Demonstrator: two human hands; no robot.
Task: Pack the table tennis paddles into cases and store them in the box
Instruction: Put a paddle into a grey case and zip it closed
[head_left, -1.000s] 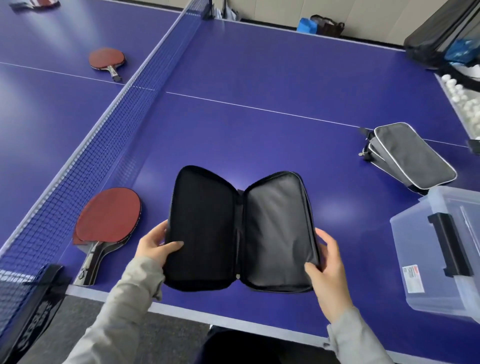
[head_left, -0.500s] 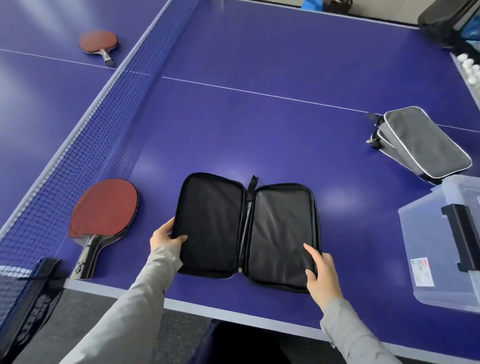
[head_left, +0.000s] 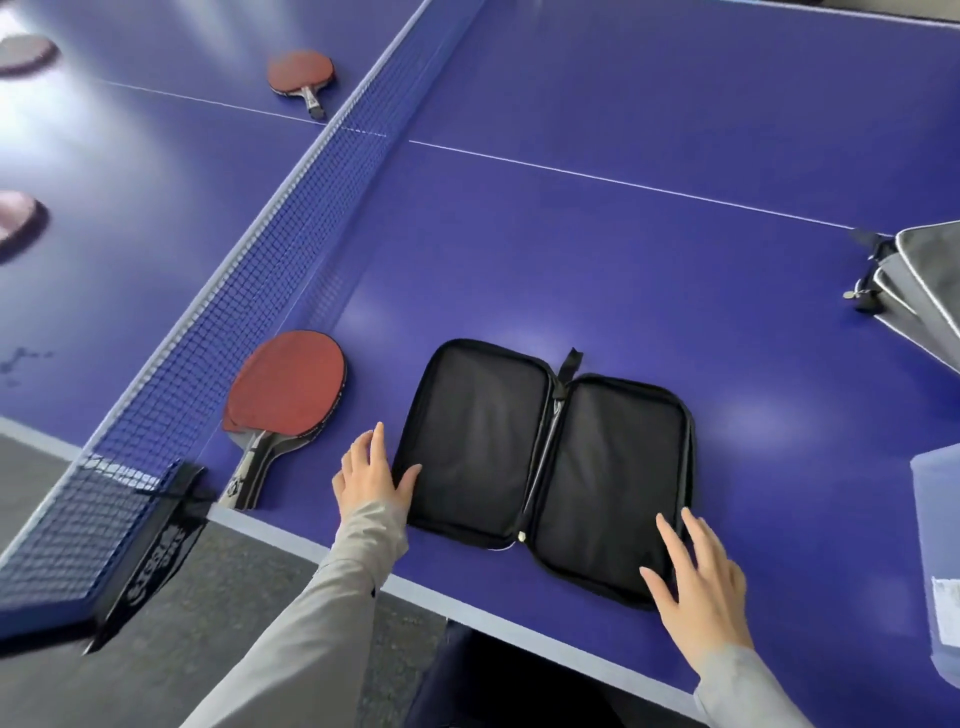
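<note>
Since case (head_left: 545, 467) lies unzipped, splayed flat near table (head_left: 571, 260) edge, it looks ready for loading. Left hand (head_left: 371, 475) open beside left rim, thumb touching. Right hand (head_left: 696, 587) spread on near right corner, likely steadying. Paddle (head_left: 285, 395) waits just left, by net (head_left: 234, 312).

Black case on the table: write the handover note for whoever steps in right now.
Left hand: open, fingers straight, thumb at the left edge of the black case.
Right hand: open, fingers spread over the case's near right corner.
The case lies unzipped and spread flat, with nothing inside. The nearest red paddle lies left of it by the net; a far paddle lies across the net. The grey cases and clear box are at the right edge.
Done: case opened.
Left: load paddle, zip, box it, repeat.
</note>
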